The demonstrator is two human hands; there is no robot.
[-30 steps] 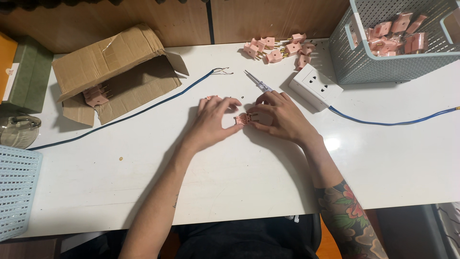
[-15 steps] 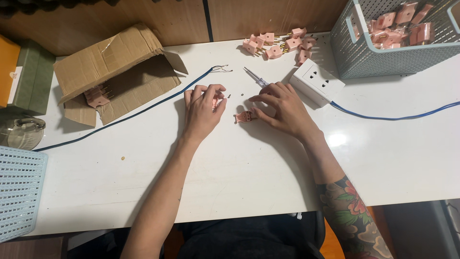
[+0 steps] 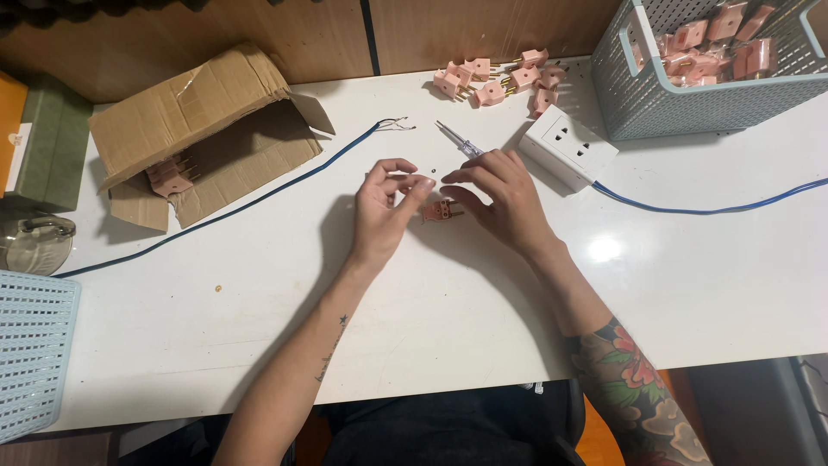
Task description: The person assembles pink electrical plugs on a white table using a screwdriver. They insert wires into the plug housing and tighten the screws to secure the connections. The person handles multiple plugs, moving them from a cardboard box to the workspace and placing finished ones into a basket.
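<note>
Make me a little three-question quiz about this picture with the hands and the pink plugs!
1. True or false: the screwdriver lies on the white table.
2. Which is closest to the pink plug between the two hands?
A. cardboard box
B. right hand
C. grey basket
3. Fill in: the blue cable runs from the white ______.

Key: 1 true; 2 B; 3 socket block. The left hand pinches something too small to tell.
</note>
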